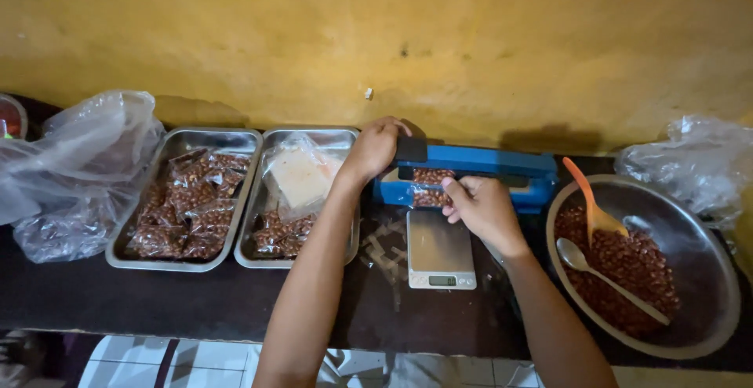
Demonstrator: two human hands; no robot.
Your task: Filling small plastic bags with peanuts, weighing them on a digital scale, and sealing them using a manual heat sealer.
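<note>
Pressing down with our left hand [375, 146], we have the fingers curled over the black handle [411, 149] of a blue sealer [502, 164], while our right hand [480, 206] pinches a small clear bag of peanuts [431, 186] between thumb and fingers, its mouth lying under the sealer's bar. From the single head view, looking down at a dark counter [196, 298] against a yellow wall, the bag sits just in front of the sealer, between both hands, touching our right fingertips. We judge the step in hand to be sealing the bag; the next move likely calls for holding the bag flat and steady, then lifting the handle. Just below the bag rests a small scale [439, 251]. To the left stand two metal trays [187, 200], both holding filled bags. To the right, a wide metal bowl [698, 278] holds loose peanuts, an orange scoop [593, 204] and a metal spoon [608, 278]. Crumpled plastic bags [78, 172] lie at both ends.
</note>
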